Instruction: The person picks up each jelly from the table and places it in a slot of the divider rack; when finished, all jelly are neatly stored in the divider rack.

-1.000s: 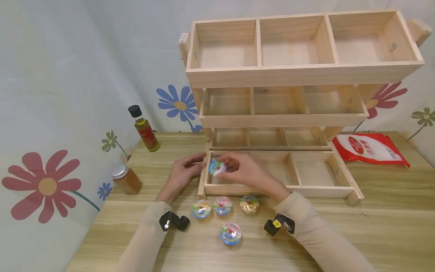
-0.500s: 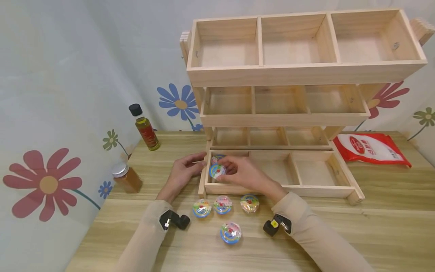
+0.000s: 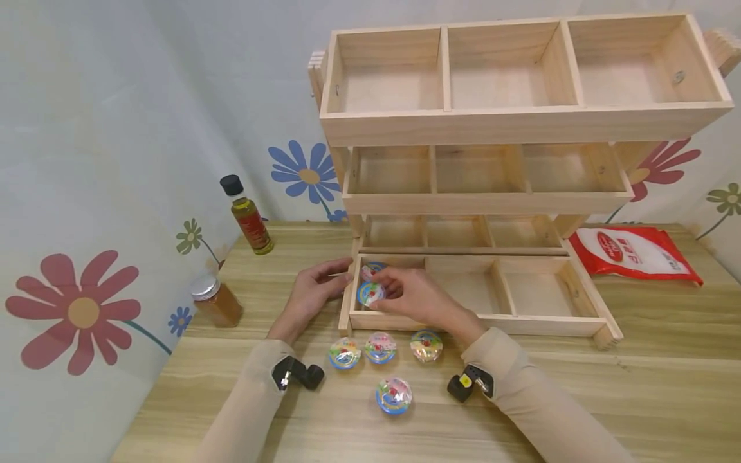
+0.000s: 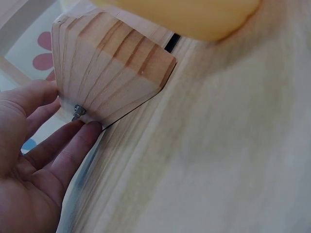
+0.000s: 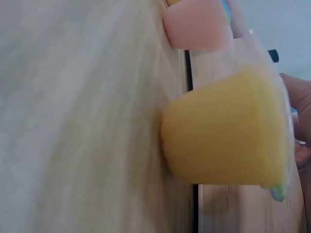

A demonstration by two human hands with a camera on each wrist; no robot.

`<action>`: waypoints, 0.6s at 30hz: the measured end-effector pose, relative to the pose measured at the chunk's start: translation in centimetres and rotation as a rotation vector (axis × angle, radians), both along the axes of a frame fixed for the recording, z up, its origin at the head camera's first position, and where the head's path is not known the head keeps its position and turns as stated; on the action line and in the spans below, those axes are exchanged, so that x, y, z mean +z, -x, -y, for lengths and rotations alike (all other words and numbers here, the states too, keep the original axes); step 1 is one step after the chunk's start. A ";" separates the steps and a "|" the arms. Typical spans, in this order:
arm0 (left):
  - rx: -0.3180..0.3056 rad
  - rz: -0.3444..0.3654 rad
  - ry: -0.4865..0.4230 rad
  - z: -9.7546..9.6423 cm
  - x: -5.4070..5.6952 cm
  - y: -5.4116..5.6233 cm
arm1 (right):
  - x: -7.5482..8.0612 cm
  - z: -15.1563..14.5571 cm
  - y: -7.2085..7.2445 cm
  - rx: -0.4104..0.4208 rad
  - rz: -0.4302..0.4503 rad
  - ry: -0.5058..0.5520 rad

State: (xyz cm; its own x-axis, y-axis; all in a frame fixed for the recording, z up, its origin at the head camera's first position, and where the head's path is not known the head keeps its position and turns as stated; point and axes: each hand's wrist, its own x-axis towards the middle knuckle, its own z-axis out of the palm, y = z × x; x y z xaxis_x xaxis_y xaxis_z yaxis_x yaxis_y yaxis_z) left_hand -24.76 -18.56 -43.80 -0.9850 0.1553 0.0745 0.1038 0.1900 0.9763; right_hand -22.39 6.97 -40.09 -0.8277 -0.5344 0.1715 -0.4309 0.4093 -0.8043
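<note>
My right hand (image 3: 425, 297) reaches into the left compartment of the bottom tier of a wooden rack (image 3: 521, 132). Thumb and fingers pinch the edge of a small lidded jelly cup (image 3: 369, 294), low in the compartment's front part. Behind it lies another jelly cup (image 3: 372, 270), partly covered by the fingers. My left hand (image 3: 312, 292) is at the rack's left side; in the left wrist view its extended fingertips touch the wooden end piece (image 4: 112, 68) around a metal bolt (image 4: 78, 111). In the right wrist view, a yellow jelly cup (image 5: 218, 131) largely blocks the right hand (image 5: 302, 133).
Several jelly cups stand on the table before the rack, one jelly cup (image 3: 393, 395) nearer me. An oil bottle (image 3: 251, 222) and a silver-lidded jar (image 3: 219, 305) stand left. A red-and-white bag (image 3: 633, 254) lies right of the rack. Dividers split each tier into compartments.
The right hand has brought its jelly cup slightly down and forward in the compartment, uncovering more of the cup behind. The left hand has stayed at the rack's side.
</note>
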 end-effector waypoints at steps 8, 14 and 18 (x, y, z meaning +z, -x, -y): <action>-0.001 -0.002 -0.014 0.0 -0.2 0.2 | 0.1 0.0 0.2 0.008 0.000 -0.037; 0.001 0.004 -0.023 0.0 -0.3 0.3 | 0.3 -0.1 0.4 0.033 0.002 -0.065; -0.001 0.008 -0.034 0.0 -0.4 0.3 | 0.5 -0.1 0.6 0.054 0.000 -0.083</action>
